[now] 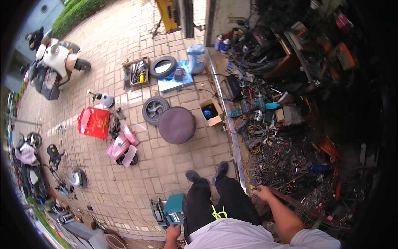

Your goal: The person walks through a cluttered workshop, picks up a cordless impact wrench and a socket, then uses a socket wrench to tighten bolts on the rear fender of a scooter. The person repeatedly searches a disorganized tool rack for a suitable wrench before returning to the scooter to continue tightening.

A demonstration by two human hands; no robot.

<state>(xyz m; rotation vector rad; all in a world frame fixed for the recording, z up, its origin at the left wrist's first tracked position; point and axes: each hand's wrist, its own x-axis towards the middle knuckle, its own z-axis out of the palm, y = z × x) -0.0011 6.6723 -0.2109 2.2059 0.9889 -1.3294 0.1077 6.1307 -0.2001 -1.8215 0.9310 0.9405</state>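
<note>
My left hand (173, 230) is low in the frame beside my leg, fingers curled, with whatever it holds, if anything, hidden. Just above it sit a teal box (174, 205) and a green case (157, 211). My right hand (262, 193) reaches to the edge of the cluttered workbench (282, 159), fingers bent round something small that I cannot make out. Tangled wires, tools and small parts cover that bench. My two shoes (221, 170) show on the brick paving, left of the bench's metal edge.
Ahead stand a round stool (177, 125), a wheel (150, 110), a carton (210, 111), a tool crate (137, 72) and a tyre (163, 63). Leftward are a red bag (93, 124), pink plastic parts (118, 147), a sprayer (105, 99) and parked scooters (58, 62).
</note>
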